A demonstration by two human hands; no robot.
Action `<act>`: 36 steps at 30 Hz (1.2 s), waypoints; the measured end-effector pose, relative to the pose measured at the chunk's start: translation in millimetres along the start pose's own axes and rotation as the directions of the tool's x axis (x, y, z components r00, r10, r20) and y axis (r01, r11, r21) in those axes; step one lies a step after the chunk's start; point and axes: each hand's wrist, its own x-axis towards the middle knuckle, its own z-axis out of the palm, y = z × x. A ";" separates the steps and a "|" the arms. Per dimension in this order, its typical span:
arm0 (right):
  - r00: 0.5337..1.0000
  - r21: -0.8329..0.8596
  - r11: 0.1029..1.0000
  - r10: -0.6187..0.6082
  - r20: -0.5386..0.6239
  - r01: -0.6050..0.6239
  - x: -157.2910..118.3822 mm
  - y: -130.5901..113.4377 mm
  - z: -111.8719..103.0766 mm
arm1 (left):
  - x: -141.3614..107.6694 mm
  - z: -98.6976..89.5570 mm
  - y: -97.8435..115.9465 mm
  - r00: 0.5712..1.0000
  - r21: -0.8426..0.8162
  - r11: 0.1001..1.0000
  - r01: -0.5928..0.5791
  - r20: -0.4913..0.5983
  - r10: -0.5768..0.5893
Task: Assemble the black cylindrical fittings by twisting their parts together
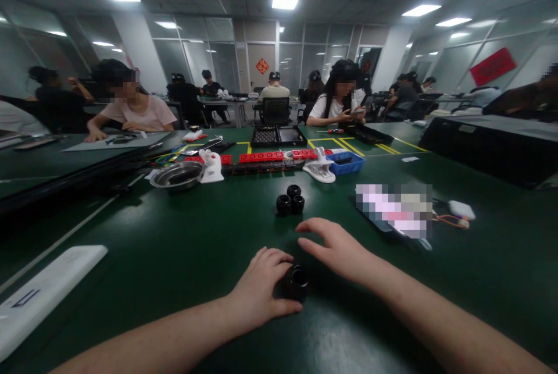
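On the green tabletop (187, 246), a black ring (293, 287), possibly a tyre, is clasped by the left hand (259, 284); the right hand (340, 249) is held spread near three similar rings (286, 205).

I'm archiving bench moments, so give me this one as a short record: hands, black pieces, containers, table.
left hand: curved around a black ring-shaped piece; grip firmness unclear
right hand: open, holding nothing
other black pieces: three, clustered beyond the hands
metal bowl: farther off, toward the left
blue tray: farther off, toward the right
table: green
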 end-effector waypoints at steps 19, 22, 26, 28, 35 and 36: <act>0.983 -0.132 0.985 -0.087 0.159 0.109 -22.3 -25.0 5.4 | 2.2 -0.4 5.7 1.000 -0.017 1.000 -0.011 0.002 0.011; 0.959 -0.074 0.978 -0.177 0.223 0.197 -22.6 -26.1 4.8 | 1.4 -0.5 6.1 1.000 -0.022 1.000 0.010 -0.002 -0.010; 0.948 0.034 0.968 -0.250 0.197 0.249 -26.1 -29.1 -1.2 | 0.3 0.2 3.5 0.999 -0.018 0.999 0.032 0.020 -0.032; 0.969 -0.002 0.978 -0.209 0.133 0.211 -26.8 -29.4 0.0 | 0.4 0.6 2.3 0.999 -0.012 0.999 0.030 0.037 -0.030; 0.976 -0.190 0.964 -0.156 0.154 0.184 -24.2 -26.1 9.1 | 0.7 -0.1 6.0 1.000 -0.032 0.999 0.021 0.016 -0.021; 0.967 -0.167 0.962 -0.188 0.172 0.217 -24.5 -26.8 8.0 | 0.4 -0.2 6.6 1.000 -0.034 0.999 0.024 0.009 -0.024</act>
